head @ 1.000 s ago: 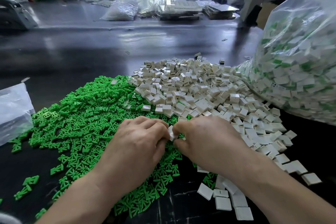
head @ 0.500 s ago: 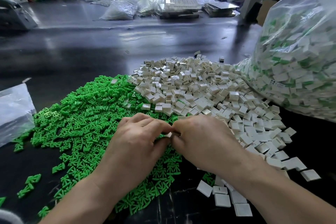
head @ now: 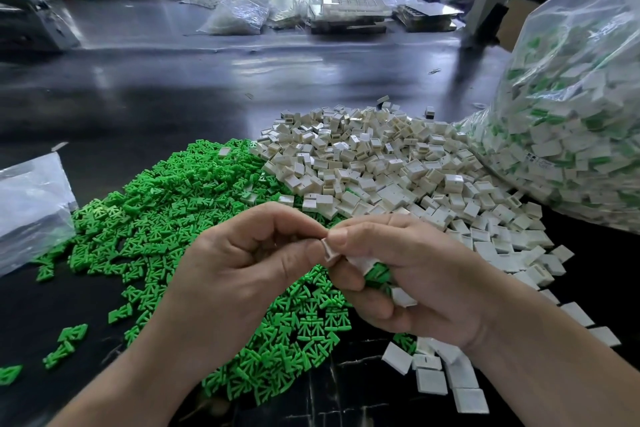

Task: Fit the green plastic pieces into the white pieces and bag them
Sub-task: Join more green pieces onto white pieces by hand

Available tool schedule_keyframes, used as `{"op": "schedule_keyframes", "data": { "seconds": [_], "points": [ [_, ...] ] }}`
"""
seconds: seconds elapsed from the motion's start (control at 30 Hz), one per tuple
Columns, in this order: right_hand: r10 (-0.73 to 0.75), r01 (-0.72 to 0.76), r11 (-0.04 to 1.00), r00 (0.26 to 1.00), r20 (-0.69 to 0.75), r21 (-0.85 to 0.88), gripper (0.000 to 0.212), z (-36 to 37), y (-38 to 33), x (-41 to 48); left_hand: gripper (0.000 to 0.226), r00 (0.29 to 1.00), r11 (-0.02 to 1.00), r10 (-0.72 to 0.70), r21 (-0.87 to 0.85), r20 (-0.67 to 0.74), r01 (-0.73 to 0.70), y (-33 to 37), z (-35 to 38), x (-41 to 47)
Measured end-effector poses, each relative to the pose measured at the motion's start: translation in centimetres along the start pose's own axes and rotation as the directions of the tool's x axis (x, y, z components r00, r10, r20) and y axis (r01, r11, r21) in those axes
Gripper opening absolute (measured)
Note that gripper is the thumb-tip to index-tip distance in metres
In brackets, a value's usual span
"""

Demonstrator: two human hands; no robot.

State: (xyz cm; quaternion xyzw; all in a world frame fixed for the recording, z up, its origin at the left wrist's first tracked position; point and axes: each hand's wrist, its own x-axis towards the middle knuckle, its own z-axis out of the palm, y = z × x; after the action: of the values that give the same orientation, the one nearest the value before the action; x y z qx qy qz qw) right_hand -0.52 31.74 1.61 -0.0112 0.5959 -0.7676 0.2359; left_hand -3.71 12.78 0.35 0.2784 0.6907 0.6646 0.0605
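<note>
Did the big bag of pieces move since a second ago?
No. The big bag still rests against the right edge of the white pile, just as before.

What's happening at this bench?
A person is assembling small plastic parts by hand. The left hand and right hand pinch one white piece between their fingertips, above the green pile. The right hand also cups spare pieces in its palm. The white pile lies behind, and a bag of white-and-green parts stands at the right. I cannot tell if a green piece is already inserted.
</note>
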Motion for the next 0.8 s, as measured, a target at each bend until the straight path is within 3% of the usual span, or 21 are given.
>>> {"op": "schedule_keyframes", "data": {
  "seconds": [0.1, 0.17, 0.2, 0.27, 0.33, 0.4, 0.53, 0.7, 0.8],
  "points": [
    [-0.020, 0.018, 1.000, 0.998, -0.062, -0.021, 0.011, 0.0, 0.1, 0.2, 0.009, 0.994, 0.980, -0.042, 0.191, -0.099, 0.060, 0.2, -0.5, 0.2],
    [-0.030, 0.026, 0.999, 0.991, -0.131, -0.030, 0.009, -0.1, 0.2, 0.4, 0.015, 0.976, 0.911, -0.030, 0.397, -0.214, 0.115, -0.4, -1.5, 0.2],
    [-0.034, 0.030, 0.999, 0.987, -0.155, -0.028, 0.008, -0.1, 0.2, 0.4, 0.014, 0.972, 0.840, -0.001, 0.527, -0.236, 0.129, -0.5, -2.0, 0.3],
    [-0.044, 0.040, 0.999, 0.982, -0.184, -0.026, 0.007, -0.2, 0.2, 0.4, 0.011, 0.987, 0.579, 0.021, 0.807, -0.159, 0.118, -0.7, -2.6, 0.5],
    [-0.052, 0.046, 0.998, 0.977, -0.205, -0.033, 0.010, -0.3, 0.2, 0.4, 0.052, 0.993, 0.347, -0.095, 0.933, -0.069, 0.098, -1.4, -2.6, 0.4],
    [-0.053, 0.046, 0.998, 0.975, -0.216, -0.038, 0.017, -0.1, 0.2, 0.3, 0.066, 0.990, 0.271, -0.136, 0.960, -0.033, 0.069, -1.8, -2.2, 0.6],
    [-0.053, 0.043, 0.998, 0.974, -0.221, -0.048, 0.019, 0.2, 0.2, 0.4, 0.025, 0.998, 0.329, -0.021, 0.943, 0.062, -0.051, -1.8, -1.4, 0.8],
    [-0.034, 0.026, 0.999, 0.969, -0.243, -0.039, 0.021, 0.4, 0.3, 0.5, 0.018, 1.000, 0.407, 0.002, 0.913, 0.022, -0.021, -2.2, -1.3, 0.7],
    [-0.031, 0.024, 0.999, 0.968, -0.250, -0.032, 0.024, 0.4, 0.3, 0.6, 0.013, 0.998, 0.531, 0.015, 0.846, -0.065, 0.048, -2.0, -1.4, 0.7]
  ]
}}
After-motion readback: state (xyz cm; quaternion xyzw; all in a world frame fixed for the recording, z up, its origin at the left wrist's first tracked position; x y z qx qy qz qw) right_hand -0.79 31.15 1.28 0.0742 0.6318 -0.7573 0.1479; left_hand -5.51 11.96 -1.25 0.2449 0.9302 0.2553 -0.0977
